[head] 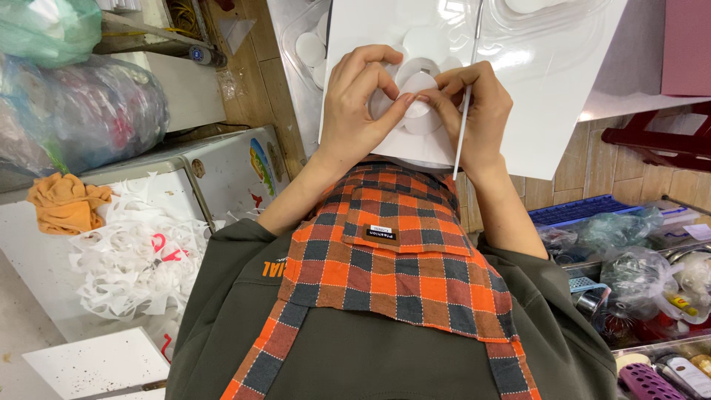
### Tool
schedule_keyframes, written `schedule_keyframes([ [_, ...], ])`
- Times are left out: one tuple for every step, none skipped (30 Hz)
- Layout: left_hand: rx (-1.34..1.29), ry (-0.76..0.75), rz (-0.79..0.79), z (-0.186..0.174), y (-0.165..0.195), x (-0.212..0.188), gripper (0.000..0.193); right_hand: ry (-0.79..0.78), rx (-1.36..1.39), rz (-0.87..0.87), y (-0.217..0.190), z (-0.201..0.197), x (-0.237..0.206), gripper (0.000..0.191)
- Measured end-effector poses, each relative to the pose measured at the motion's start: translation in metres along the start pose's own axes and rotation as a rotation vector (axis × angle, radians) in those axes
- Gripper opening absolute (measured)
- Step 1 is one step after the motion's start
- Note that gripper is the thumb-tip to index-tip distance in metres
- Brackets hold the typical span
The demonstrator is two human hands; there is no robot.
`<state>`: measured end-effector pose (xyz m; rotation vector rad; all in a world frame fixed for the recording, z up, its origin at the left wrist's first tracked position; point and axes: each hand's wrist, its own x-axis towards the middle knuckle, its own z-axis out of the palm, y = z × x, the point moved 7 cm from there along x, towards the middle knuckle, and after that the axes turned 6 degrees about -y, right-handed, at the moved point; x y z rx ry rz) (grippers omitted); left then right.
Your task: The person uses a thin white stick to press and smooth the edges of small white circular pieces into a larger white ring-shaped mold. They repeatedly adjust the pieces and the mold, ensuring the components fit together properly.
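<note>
White disc (419, 95) pinched between fingertips of left hand (355, 111), right hand (474, 118), fingers closed

Bright even indoor light from above, glare gleamed on the glossy white sheet (548, 67), shadows stayed soft, focus was sharp centrally, edges bowed with wide-angle distortion.

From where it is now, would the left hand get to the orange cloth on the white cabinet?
Probably yes. The left hand pinches the white foam piece and must let go, but nothing blocks the way to the orange cloth.
</note>
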<state>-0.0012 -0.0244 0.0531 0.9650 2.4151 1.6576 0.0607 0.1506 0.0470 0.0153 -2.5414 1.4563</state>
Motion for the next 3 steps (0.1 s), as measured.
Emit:
schedule_keyframes([
  [-0.001,-0.002,0.0,0.0,0.0,0.0001,0.026,-0.001,-0.003,-0.006,-0.0004,0.0001,0.0001,0.036],
  [-0.001,-0.004,0.0,0.0001,0.0,0.0003,0.026,0.001,-0.014,-0.01,-0.0007,0.0,0.0001,0.036],
  [-0.002,-0.007,0.001,0.0003,0.0,0.0006,0.025,0.003,-0.025,-0.013,-0.001,-0.0001,0.0,0.036],
])
